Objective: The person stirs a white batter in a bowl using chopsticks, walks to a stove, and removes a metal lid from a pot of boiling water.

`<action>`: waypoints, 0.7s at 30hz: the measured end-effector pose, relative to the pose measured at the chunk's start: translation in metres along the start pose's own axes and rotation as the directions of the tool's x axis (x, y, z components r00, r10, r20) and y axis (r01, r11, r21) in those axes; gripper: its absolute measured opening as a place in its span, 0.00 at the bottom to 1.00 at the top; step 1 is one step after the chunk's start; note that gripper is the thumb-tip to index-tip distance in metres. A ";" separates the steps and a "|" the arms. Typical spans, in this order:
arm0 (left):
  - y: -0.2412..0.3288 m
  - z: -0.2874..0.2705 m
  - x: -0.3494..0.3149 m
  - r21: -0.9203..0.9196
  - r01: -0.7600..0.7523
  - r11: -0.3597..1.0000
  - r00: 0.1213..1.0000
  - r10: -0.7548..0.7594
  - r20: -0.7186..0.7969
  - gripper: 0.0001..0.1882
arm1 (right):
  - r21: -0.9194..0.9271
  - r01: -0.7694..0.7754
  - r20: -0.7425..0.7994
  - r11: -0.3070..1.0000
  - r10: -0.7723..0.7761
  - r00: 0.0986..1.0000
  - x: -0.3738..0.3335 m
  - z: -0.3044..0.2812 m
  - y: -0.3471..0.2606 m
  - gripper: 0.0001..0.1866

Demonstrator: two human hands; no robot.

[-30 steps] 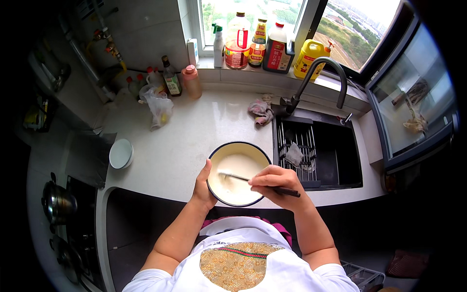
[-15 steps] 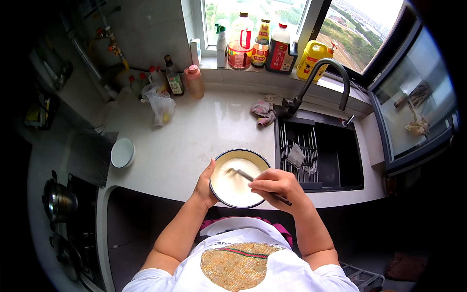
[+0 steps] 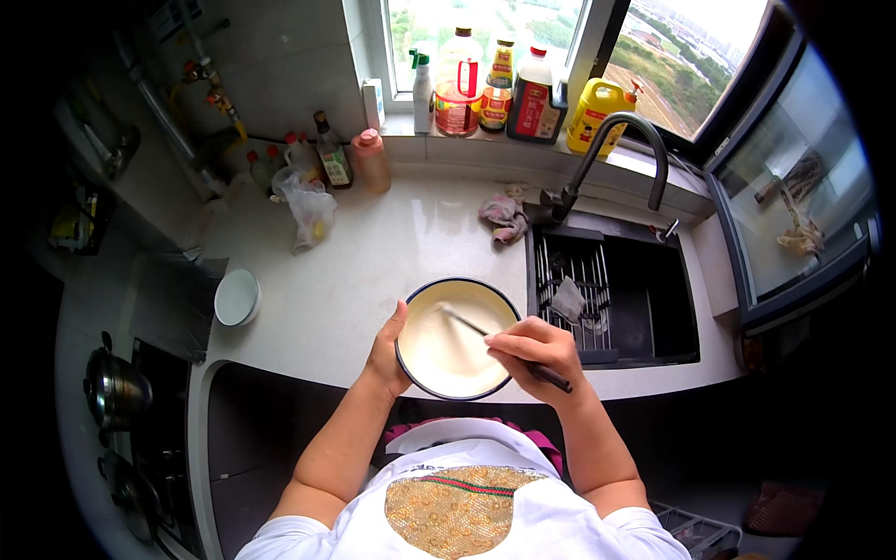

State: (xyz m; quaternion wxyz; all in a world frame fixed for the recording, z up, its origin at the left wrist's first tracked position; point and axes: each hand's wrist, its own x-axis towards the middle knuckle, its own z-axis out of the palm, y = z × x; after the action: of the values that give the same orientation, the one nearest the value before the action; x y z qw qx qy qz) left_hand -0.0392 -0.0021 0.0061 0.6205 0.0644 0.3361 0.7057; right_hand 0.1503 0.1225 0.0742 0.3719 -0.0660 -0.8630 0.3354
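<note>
A round bowl point(image 3: 496, 288) with a dark blue rim and cream inside wall is at the counter's front edge, holding a pale, creamy liquid point(image 3: 453, 359). My left hand point(image 3: 388, 355) grips its left side, thumb up by the rim and the other fingers hidden below. From the right, my right hand point(image 3: 537, 353) is closed around a slim metal utensil point(image 3: 467, 323) with a dark handle. The utensil slants over the bowl with its tip down in the liquid, so I cannot make out whether it is a spoon or a fork.
A white bowl point(image 3: 237, 298) stands on the counter point(image 3: 373, 252) to the left, by the stove with a pot point(image 3: 117, 390). On the right lies a black sink point(image 3: 653, 317) with a rack and curved faucet point(image 3: 663, 154). A crumpled cloth point(image 3: 505, 217) and several bottles point(image 3: 458, 89) line the back.
The utensil's tip has sunk into the liquid, where its end showed before. My right hand has shifted slightly right, and the bowl is tilted a little differently in my left hand.
</note>
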 end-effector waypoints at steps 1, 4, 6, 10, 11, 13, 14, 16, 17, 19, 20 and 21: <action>0.001 -0.001 0.000 0.013 -0.017 1.000 1.000 0.017 0.001 0.34 | -0.033 -0.009 -0.035 0.999 0.008 0.999 0.000 -0.003 -0.001 0.11; 0.000 -0.005 0.002 0.044 -0.015 0.999 1.000 0.016 -0.011 0.35 | -0.022 -0.047 -0.104 0.999 0.045 0.994 -0.001 -0.008 -0.002 0.10; 0.000 -0.004 0.001 0.023 -0.002 1.000 1.000 0.002 -0.001 0.35 | 0.045 -0.060 -0.126 0.997 0.065 0.990 -0.001 -0.004 0.002 0.10; 0.005 0.000 0.000 -0.003 0.000 1.000 1.000 0.000 0.010 0.35 | 0.328 -0.148 0.004 0.933 0.156 0.988 -0.015 -0.001 0.011 0.09; 0.008 0.001 -0.001 0.000 0.001 1.000 1.000 -0.001 0.024 0.35 | 0.389 -0.149 0.013 0.909 0.157 0.988 -0.016 -0.004 0.011 0.09; 0.010 0.002 -0.004 0.003 0.010 1.000 0.999 -0.011 0.053 0.35 | 0.420 -0.129 -0.007 0.898 0.145 0.989 -0.017 -0.005 0.012 0.09; 0.008 0.003 -0.004 -0.007 0.017 1.000 0.998 -0.017 0.055 0.35 | 0.434 -0.118 -0.018 0.893 0.140 0.990 -0.018 -0.004 0.012 0.09; 0.008 0.004 -0.003 -0.026 0.025 0.999 0.998 -0.023 0.062 0.35 | 0.311 -0.061 -0.110 0.948 0.100 0.989 -0.016 0.004 0.004 0.09; 0.007 0.003 -0.003 -0.018 0.018 1.000 0.998 -0.017 0.060 0.35 | 0.252 -0.049 -0.178 0.967 0.096 0.979 -0.016 0.008 0.001 0.09; 0.007 0.001 -0.001 -0.003 0.004 1.000 0.999 -0.004 0.049 0.35 | 0.161 -0.023 -0.274 0.987 0.067 0.959 -0.017 0.015 -0.003 0.09; 0.007 0.001 -0.001 0.005 -0.003 1.000 0.999 0.003 0.044 0.35 | 0.128 -0.007 -0.303 0.992 0.046 0.952 -0.018 0.018 -0.004 0.09; 0.007 0.002 -0.001 0.001 -0.001 1.000 0.999 0.001 0.043 0.35 | 0.092 0.007 -0.332 0.996 0.024 0.943 -0.018 0.021 -0.004 0.09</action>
State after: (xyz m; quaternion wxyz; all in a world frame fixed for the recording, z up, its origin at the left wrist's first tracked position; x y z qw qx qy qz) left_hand -0.0439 -0.0026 0.0115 0.6273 0.0801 0.3228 0.7043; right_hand 0.1494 0.1014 0.0557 0.5135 -0.1080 -0.7712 0.3603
